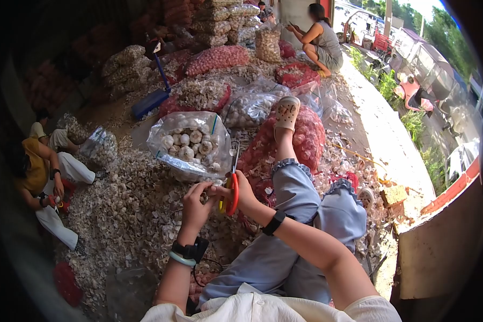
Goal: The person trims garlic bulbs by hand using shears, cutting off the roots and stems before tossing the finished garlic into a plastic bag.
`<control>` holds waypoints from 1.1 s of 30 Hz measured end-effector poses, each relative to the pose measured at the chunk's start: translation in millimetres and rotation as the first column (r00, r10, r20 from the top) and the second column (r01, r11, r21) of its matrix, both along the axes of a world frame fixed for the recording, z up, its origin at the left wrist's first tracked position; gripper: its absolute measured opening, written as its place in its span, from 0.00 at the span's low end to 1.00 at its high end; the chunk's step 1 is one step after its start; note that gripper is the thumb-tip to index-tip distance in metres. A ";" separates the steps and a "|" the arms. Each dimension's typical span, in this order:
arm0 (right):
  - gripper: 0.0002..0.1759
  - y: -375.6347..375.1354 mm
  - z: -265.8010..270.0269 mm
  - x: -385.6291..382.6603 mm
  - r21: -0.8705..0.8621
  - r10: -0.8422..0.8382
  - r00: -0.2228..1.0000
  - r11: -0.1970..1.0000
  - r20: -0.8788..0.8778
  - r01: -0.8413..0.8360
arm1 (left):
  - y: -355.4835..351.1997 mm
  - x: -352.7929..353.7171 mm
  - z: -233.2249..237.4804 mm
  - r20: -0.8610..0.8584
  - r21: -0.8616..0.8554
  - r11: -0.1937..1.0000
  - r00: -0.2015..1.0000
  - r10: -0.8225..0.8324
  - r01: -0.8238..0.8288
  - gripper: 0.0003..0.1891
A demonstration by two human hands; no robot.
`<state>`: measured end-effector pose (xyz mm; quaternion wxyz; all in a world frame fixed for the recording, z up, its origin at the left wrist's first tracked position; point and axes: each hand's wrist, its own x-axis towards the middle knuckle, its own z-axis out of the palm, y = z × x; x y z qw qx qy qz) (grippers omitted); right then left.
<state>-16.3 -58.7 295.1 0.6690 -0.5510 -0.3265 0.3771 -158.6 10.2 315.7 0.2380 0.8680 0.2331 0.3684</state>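
Note:
In my right hand (246, 193) are scissors (232, 194) with red and yellow handles, their blades pointing up and away from me. My left hand (198, 203) is close beside them, its fingers pinched together; whatever they hold is too small to name. Just beyond my hands stands an open clear plastic bag (161, 135) with whole white garlic bulbs (187, 153) in it. A red net sack (308, 137) lies to the right of the bag, with my outstretched leg and clog over it.
Garlic skins (129, 214) cover the floor. Two people sit at the left, one also with scissors. Another person (322, 43) squats at the back right. Stacked sacks (212, 27) and a blue scoop (150, 103) are behind the bag.

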 end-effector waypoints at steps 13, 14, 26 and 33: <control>0.37 4.1 -14.7 0.7 0.119 0.002 0.980 0.992 0.198 -0.026 | -21.0 -6.1 -15.2 0.394 -0.777 0.582 0.907 0.150 0.241 0.16; 0.37 4.8 -14.7 0.3 0.124 -0.010 0.981 0.992 0.193 -0.014 | -24.1 -7.6 -13.4 0.429 -0.832 0.466 0.881 0.198 0.300 0.19; 0.36 1.9 -7.7 0.0 0.151 0.116 0.989 0.980 0.093 -0.130 | -28.5 -6.7 -31.1 0.562 -0.806 0.337 0.807 0.180 0.486 0.18; 0.37 2.0 -9.8 -3.5 0.135 0.087 0.986 0.985 0.142 -0.106 | -18.9 -9.5 -47.8 0.584 -0.811 0.232 0.759 0.287 0.537 0.13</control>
